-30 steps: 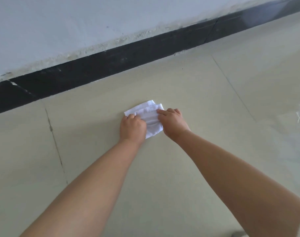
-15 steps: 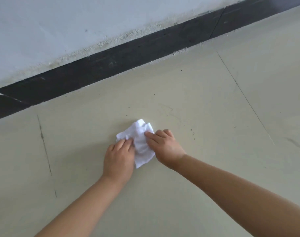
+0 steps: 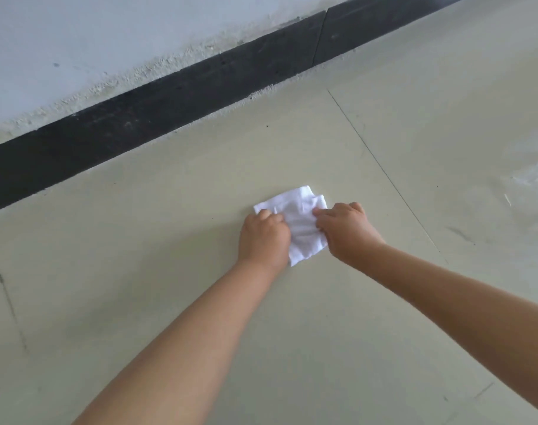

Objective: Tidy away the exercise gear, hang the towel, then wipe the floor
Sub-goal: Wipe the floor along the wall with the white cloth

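Note:
A small crumpled white cloth [image 3: 301, 219] lies flat on the pale beige floor tiles [image 3: 169, 240]. My left hand [image 3: 263, 237] presses down on its left side with fingers curled over the edge. On the cloth's right side rests my right hand [image 3: 347, 231], fingertips pinning the fabric. Both forearms stretch out from the lower edge of the view. The cloth's middle and far corner show between and beyond the hands.
A black skirting board [image 3: 169, 102] runs diagonally along the foot of a white, flaking wall [image 3: 108, 41]. Thin tile joints [image 3: 384, 173] cross the floor. A glossy wet-looking patch [image 3: 531, 176] shines at the right edge.
Both hands slid the cloth toward me and left half a second ago, and have now pushed it back to the right and farther out. The grip on the cloth is unchanged.

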`<state>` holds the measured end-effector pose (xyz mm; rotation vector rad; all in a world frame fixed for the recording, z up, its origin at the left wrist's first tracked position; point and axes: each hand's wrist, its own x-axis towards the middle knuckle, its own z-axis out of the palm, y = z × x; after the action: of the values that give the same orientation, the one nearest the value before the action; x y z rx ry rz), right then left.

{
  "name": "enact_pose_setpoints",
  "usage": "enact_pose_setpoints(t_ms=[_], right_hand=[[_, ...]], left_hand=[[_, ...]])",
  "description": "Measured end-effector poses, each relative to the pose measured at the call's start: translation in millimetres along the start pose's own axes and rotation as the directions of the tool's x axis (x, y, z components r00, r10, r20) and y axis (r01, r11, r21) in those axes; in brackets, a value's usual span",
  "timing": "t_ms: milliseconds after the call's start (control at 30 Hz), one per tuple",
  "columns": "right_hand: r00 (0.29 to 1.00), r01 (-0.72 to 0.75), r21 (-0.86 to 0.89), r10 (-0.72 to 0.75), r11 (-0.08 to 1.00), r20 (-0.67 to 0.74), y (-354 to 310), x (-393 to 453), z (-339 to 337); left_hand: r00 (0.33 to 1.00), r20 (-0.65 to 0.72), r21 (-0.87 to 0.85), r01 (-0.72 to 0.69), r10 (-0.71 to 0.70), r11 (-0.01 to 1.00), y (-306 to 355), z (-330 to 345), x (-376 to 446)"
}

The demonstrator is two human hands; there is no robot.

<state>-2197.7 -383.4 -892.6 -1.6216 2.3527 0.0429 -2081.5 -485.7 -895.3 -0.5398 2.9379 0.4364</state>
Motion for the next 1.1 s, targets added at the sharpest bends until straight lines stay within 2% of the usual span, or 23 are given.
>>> enact_pose_setpoints(t_ms=[67,133,233,267,333,367,433,500,533,600,667,733,767,833,900,1000,1100], right_hand=[[0.999,-0.038,0.063,0.038,0.997,0.001,-6,-49,21],[0.999,-0.029,0.118,0.032,0.993,-0.03,-19,-73,40],[0.987,0.056,0.147,-0.033,0.988,-0.155,-24,-51,44],[0.978,0.076,0.134,-0.047,0.988,-0.205,-22,-34,44],[0.957,0.052,0.11,-0.018,0.993,-0.29,-17,3,31],[0.963,0.018,0.104,0.011,0.994,-0.27,-14,20,24],[0.988,-0.081,0.102,0.093,0.992,-0.12,-7,55,9],[0.989,-0.136,0.089,0.14,0.987,-0.038,8,81,-2],[0.99,-0.131,0.073,0.134,0.989,-0.049,19,87,-7],[0.989,-0.127,0.049,0.13,0.991,-0.074,40,84,-11],[0.985,-0.143,0.115,0.152,0.983,-0.078,59,61,-3],[0.98,-0.129,0.117,0.145,0.985,-0.138,71,20,11],[0.978,-0.112,0.12,0.131,0.986,-0.16,70,-6,15],[0.978,-0.041,0.137,0.068,0.99,-0.197,58,-55,27],[0.979,0.015,0.177,0.022,0.984,-0.201,33,-88,44],[0.975,0.081,0.232,-0.029,0.969,-0.22,-1,-104,57],[0.953,0.121,0.214,-0.053,0.969,-0.297,-13,-87,57]], left_hand=[[0.997,0.045,0.023,-0.057,0.056,0.998,22,12,-26],[0.998,0.026,0.039,-0.056,0.055,0.998,25,26,-52],[0.999,-0.036,0.1,-0.002,0.005,0.995,15,29,-55],[1.0,-0.01,0.118,0.018,-0.017,0.993,10,25,-48],[0.996,-0.038,0.142,0.082,-0.077,0.986,4,9,-21],[0.988,-0.041,0.167,0.157,-0.152,0.973,0,3,-6],[0.952,0.005,0.171,0.3,-0.305,0.939,-8,-13,27],[0.92,0.045,0.147,0.378,-0.388,0.914,-14,-18,57],[0.919,0.057,0.162,0.377,-0.39,0.912,-13,-20,68],[0.928,0.07,0.178,0.349,-0.366,0.92,-4,-19,83],[0.943,0.069,0.118,0.317,-0.326,0.941,19,-14,86],[0.974,-0.053,0.163,0.226,-0.22,0.96,44,-8,79],[0.988,-0.032,0.143,0.156,-0.152,0.977,54,-8,72],[0.994,0.075,0.155,-0.086,0.075,0.984,65,6,49],[0.975,0.116,0.151,-0.204,0.188,0.967,69,26,14],[0.974,0.122,0.134,-0.208,0.192,0.969,55,23,-32],[0.987,0.078,0.204,-0.153,0.139,0.967,26,17,-54]])
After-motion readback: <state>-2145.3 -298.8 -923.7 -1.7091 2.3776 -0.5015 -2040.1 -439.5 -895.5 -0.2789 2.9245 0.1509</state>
